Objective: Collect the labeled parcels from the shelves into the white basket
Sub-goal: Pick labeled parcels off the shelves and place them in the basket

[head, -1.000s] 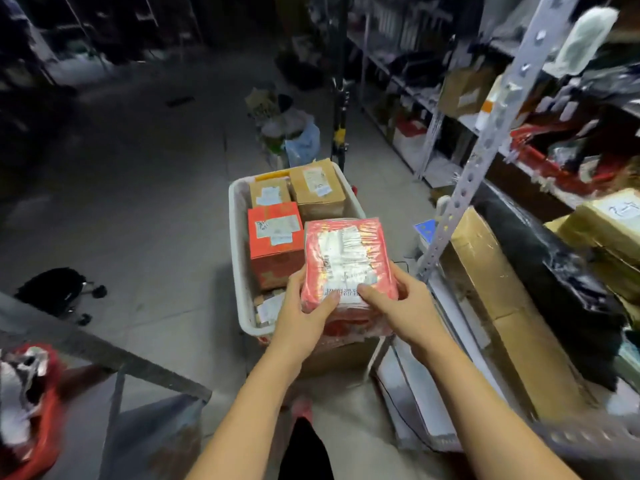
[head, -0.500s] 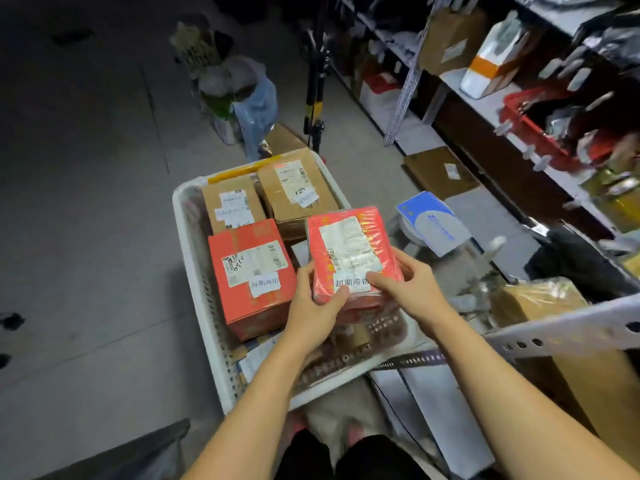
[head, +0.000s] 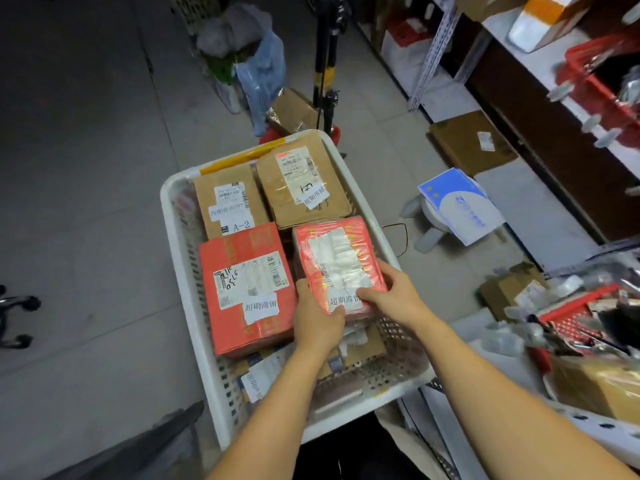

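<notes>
Print on the red-wrapped parcel (head: 337,261) is blurred; the white basket (head: 176,223) holds half-hidden lower parcels (head: 263,374).

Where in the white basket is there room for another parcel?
Crowded far end: two brown cardboard boxes span the white plastic basket. The red cardboard box fills the near left; the red film-wrapped parcel, gripped by left hand and right hand, is beside it. Free: the near end, between both red parcels and the near rim, above low flat parcels.
</notes>
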